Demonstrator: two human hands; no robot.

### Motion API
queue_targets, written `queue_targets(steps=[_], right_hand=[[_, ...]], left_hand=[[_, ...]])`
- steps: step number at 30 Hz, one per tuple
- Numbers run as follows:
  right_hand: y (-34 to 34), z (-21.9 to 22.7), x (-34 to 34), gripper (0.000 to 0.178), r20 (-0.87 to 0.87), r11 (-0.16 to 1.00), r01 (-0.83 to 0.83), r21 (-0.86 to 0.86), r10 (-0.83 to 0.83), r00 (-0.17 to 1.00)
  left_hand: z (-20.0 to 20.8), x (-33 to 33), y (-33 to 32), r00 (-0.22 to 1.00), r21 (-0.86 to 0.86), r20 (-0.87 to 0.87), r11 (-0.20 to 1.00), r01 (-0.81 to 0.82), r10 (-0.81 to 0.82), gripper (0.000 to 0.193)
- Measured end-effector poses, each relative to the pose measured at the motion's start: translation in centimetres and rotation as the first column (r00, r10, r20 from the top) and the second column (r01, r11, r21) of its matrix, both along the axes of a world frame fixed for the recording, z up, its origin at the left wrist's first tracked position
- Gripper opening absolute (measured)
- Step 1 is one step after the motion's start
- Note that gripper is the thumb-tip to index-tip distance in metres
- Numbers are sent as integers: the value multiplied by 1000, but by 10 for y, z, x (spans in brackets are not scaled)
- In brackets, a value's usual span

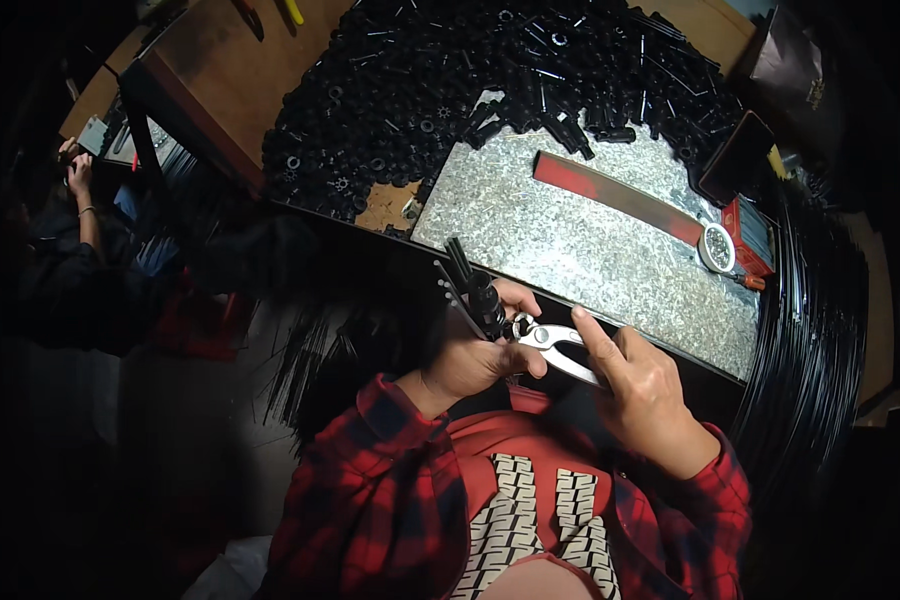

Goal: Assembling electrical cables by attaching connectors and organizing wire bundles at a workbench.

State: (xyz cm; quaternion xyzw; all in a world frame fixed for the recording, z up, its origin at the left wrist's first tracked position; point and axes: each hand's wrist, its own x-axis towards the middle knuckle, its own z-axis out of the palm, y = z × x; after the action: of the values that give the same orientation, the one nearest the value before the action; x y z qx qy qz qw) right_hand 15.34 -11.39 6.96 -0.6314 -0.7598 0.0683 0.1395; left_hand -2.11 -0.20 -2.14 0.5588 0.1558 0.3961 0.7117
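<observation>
My left hand point(470, 368) is closed around a black cylindrical part with several thin dark rods point(456, 262) sticking up out of it. It looks like a piece of an umbrella frame, though the fingers hide its lower portion. Silver-handled pincers point(560, 358) are in my right hand point(648, 392), with the index finger stretched out along the upper side. Their jaws meet the near end of the black part, beside my left thumb. Whether the jaws are fully closed on it is too small to tell. Both hands are just off the front edge of the speckled board point(570, 250).
A big heap of black plastic parts point(390, 110) covers the back of the bench. On the board lie a red-brown flat bar point(615, 200) and a white round dish point(716, 248). A screwdriver point(750, 282), red box point(748, 235) and long black rods point(805, 330) stand right. Another person's hand point(78, 175) is far left.
</observation>
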Motion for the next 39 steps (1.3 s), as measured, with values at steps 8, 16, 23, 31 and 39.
queue_targets(steps=[8, 16, 23, 31, 39], right_hand=[[0, -3, -3, 66, 79, 995, 32, 92, -39, 996], [-1, -4, 6, 70, 179, 990, 19, 142, -45, 983], [0, 7, 12, 65, 371, 982, -36, 185, -36, 928], [0, 16, 10, 65, 399, 996, -38, 82, 2, 917], [4, 13, 6, 64, 257, 998, -20, 58, 5, 966]], left_hand=[[-6, 1, -4, 997, 20, -59, 999, -46, 47, 66], [-6, 5, 1, 994, 143, -106, 990, 2, 13, 64], [1, 8, 1, 994, -15, -81, 997, 70, -71, 58], [3, 10, 2, 987, 189, -150, 981, -37, 66, 57], [6, 11, 2, 995, 74, -78, 995, -64, 69, 59]])
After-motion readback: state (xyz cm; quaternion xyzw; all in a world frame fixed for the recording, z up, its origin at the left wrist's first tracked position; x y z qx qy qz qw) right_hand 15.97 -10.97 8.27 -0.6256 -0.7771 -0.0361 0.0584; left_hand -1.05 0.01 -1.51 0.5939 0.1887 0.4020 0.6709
